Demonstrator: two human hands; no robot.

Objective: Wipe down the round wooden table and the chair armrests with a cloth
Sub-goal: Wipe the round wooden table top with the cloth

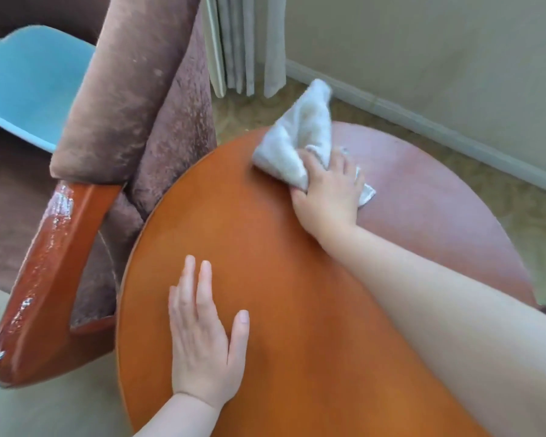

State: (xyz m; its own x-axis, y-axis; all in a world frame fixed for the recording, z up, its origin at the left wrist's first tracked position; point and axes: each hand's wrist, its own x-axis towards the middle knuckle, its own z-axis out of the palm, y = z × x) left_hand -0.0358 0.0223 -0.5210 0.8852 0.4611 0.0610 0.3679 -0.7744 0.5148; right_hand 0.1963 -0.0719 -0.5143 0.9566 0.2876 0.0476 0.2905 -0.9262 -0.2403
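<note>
The right hand [327, 187] grips a bunched pale cloth [297, 143] and presses it onto the far side of the round wooden tabletop [265, 247]. The left hand [202, 329] lies flat on the near part, fingers straight and spread. Just left of the tabletop stands a brown velvet chair [145, 89], its glossy wooden armrest [44, 272] close to the edge.
</note>
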